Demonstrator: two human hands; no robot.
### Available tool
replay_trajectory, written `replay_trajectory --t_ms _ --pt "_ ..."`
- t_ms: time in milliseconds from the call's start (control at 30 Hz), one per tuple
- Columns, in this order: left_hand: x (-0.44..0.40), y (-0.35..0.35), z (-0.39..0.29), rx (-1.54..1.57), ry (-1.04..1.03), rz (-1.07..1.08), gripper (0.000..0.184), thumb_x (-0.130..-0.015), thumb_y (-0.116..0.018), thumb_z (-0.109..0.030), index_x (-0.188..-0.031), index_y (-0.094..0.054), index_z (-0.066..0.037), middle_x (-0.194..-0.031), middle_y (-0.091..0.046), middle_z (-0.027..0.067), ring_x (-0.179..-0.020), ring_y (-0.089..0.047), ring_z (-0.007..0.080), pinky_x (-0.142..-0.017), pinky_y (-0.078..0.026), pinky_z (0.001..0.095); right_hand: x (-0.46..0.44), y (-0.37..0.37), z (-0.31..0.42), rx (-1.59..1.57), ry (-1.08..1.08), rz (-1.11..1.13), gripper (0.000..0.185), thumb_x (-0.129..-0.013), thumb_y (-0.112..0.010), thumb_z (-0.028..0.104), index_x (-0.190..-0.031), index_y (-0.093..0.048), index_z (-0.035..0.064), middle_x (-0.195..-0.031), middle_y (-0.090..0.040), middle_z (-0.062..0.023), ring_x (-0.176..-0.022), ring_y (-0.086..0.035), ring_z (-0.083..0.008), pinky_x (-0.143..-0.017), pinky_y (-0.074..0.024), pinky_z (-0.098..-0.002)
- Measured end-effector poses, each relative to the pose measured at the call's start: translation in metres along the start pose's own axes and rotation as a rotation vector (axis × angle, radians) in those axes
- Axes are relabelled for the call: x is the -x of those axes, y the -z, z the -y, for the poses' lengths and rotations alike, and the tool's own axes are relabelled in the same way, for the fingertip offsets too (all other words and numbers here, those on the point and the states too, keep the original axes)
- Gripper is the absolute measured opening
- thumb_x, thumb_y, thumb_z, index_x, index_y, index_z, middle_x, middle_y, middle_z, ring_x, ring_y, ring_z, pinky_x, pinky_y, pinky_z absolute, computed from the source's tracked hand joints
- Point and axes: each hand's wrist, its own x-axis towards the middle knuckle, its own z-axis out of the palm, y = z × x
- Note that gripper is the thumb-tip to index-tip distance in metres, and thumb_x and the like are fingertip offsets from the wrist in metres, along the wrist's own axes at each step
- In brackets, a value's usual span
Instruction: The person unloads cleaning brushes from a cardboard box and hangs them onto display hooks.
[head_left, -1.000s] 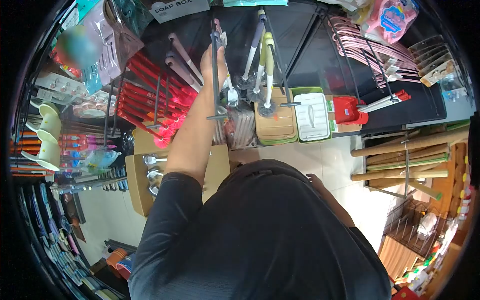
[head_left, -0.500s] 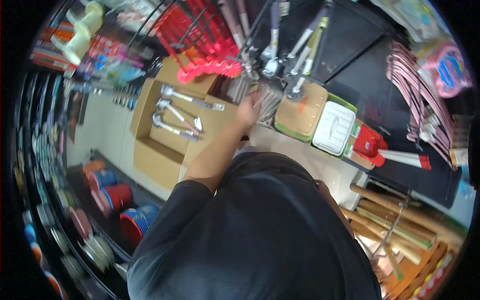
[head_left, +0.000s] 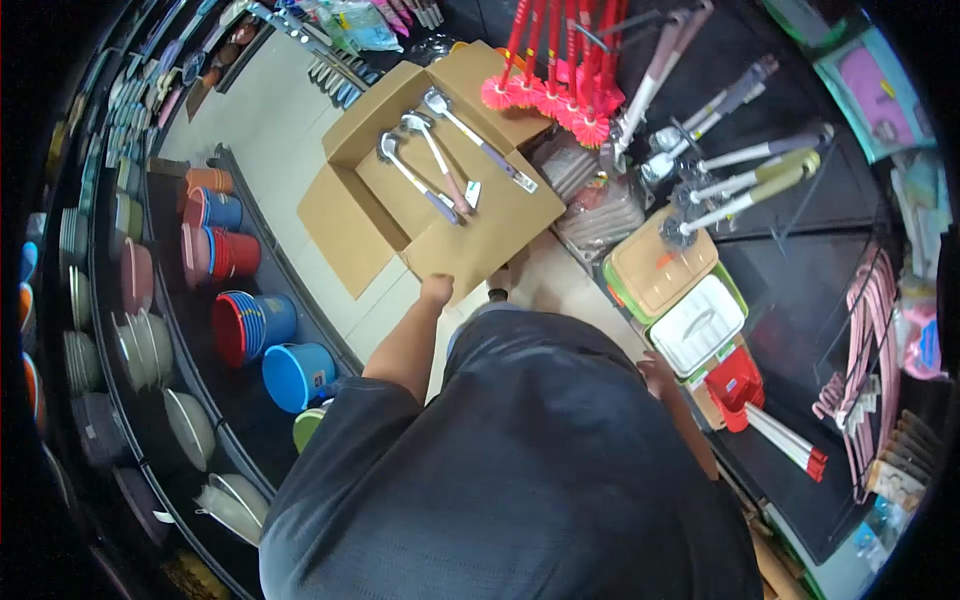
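Note:
My left hand [head_left: 437,289] is closed at the near edge of a cardboard box [head_left: 335,235] flap; what its fingers hold, if anything, is hidden. Across the open box lie three long-handled brushes [head_left: 430,150] with pale heads and purple or pink grips. My right hand [head_left: 656,374] hangs low by my side, fingers loosely apart, close to a white lidded container [head_left: 697,338]. Nothing shows in it.
Red brushes [head_left: 585,95] hang beyond the box. Wrapped brushes [head_left: 700,130] hang over a tan-lidded container [head_left: 660,258]. A red dustpan [head_left: 738,388] lies on the right shelf. Stacked buckets [head_left: 255,325] line the left shelf.
My left hand has come back from the clear-wrapped items by the hanging brushes to the box flap. My view has turned, and my right hand now shows more plainly.

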Motion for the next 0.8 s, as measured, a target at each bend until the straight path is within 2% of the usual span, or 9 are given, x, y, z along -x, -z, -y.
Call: replay_trajectory --t_ms 67,133,200,333,367,433,567,700,800 --pt "-0.007 0.0 0.001 0.012 0.073 0.023 0.027 -0.08 -0.053 -0.022 -0.099 -0.062 -0.004 -0.084 -0.062 0.0073 -0.07 -0.059 0.0185 -0.054 -0.046 0.0337 -0.024 -0.008 0.031 -0.369 -0.433 -0.087 0.042 -0.084 -0.057 0.007 -0.124 -0.046 0.0065 -0.096 -0.063 -0.0092 -0.067 -0.06 -0.0184 -0.053 -0.0442 -0.0306" --pt "0.014 0.011 -0.032 0.146 0.152 0.124 0.032 -0.081 -0.053 -0.024 -0.107 -0.058 -0.004 -0.094 -0.061 0.0074 -0.08 -0.06 0.0198 -0.063 -0.048 0.037 -0.035 -0.019 0.039 -0.286 -0.317 -0.086 0.042 -0.084 -0.057 0.008 -0.124 -0.046 0.0068 -0.096 -0.063 -0.01 -0.069 -0.06 -0.0183 -0.055 -0.0442 -0.0315" --pt "0.009 0.014 -0.051 0.266 0.165 0.166 0.034 -0.082 -0.053 -0.024 -0.11 -0.056 -0.004 -0.099 -0.06 0.0075 -0.086 -0.059 0.0203 -0.069 -0.047 0.0383 -0.054 -0.026 0.047 -0.519 -0.566 0.014 0.044 -0.082 -0.059 0.007 -0.124 -0.046 0.0059 -0.094 -0.062 -0.0108 -0.075 -0.059 -0.0207 -0.06 -0.045 -0.0316" --pt "-0.015 0.026 -0.078 0.495 0.198 0.199 0.035 -0.085 -0.051 -0.024 -0.114 -0.053 -0.004 -0.105 -0.057 0.0066 -0.093 -0.056 0.021 -0.08 -0.044 0.0401 -0.047 -0.041 0.121 -0.759 -0.57 -0.04 0.044 -0.081 -0.061 0.007 -0.123 -0.047 0.0031 -0.092 -0.063 -0.0112 -0.08 -0.06 -0.0213 -0.071 -0.0486 -0.0313" --pt "-0.026 0.028 -0.08 0.506 0.203 0.205 0.035 -0.085 -0.051 -0.024 -0.114 -0.053 -0.004 -0.105 -0.057 0.0066 -0.093 -0.056 0.021 -0.08 -0.044 0.0401 -0.049 -0.045 0.129 -0.746 -0.574 -0.044 0.044 -0.081 -0.061 0.007 -0.123 -0.047 0.0031 -0.092 -0.063 -0.0112 -0.08 -0.06 -0.0213 -0.071 -0.0486 -0.0313" --pt "-0.048 0.028 -0.081 0.541 0.232 0.219 0.032 -0.086 -0.05 -0.025 -0.111 -0.055 -0.005 -0.097 -0.057 0.0061 -0.085 -0.056 0.0217 -0.078 -0.044 0.0395 -0.046 -0.054 0.142 -0.241 -0.366 -0.008 0.043 -0.081 -0.06 0.006 -0.122 -0.048 0.0029 -0.09 -0.064 -0.0104 -0.078 -0.061 -0.02 -0.072 -0.0485 -0.0316" --pt "-0.098 0.01 -0.069 0.658 0.252 0.323 0.031 -0.087 -0.051 -0.027 -0.109 -0.055 -0.006 -0.091 -0.056 0.0068 -0.079 -0.053 0.0215 -0.073 -0.044 0.0392 -0.041 -0.069 0.212 0.141 -0.364 -0.036 0.041 -0.082 -0.061 0.009 -0.121 -0.05 0.0031 -0.091 -0.065 -0.0091 -0.076 -0.061 -0.0173 -0.072 -0.0478 -0.0297" --pt "-0.091 0.019 -0.109 0.728 0.385 0.248 0.024 -0.086 -0.053 -0.028 -0.097 -0.056 -0.007 -0.082 -0.054 0.0066 -0.074 -0.051 0.0197 -0.065 -0.043 0.036 -0.038 -0.086 0.247 0.128 -0.498 -0.056 0.041 -0.083 -0.062 0.011 -0.122 -0.05 0.0055 -0.095 -0.065 -0.0083 -0.078 -0.062 -0.0174 -0.073 -0.0481 -0.0295" --pt "-0.118 0.008 -0.103 0.815 0.385 0.229 0.026 -0.088 -0.053 -0.031 -0.093 -0.055 -0.006 -0.082 -0.053 0.0076 -0.071 -0.049 0.0191 -0.065 -0.044 0.0347 -0.03 -0.091 0.186 0.165 -0.397 -0.042 0.041 -0.084 -0.061 0.013 -0.123 -0.05 0.007 -0.099 -0.065 -0.0088 -0.082 -0.063 -0.0183 -0.074 -0.0486 -0.0293"
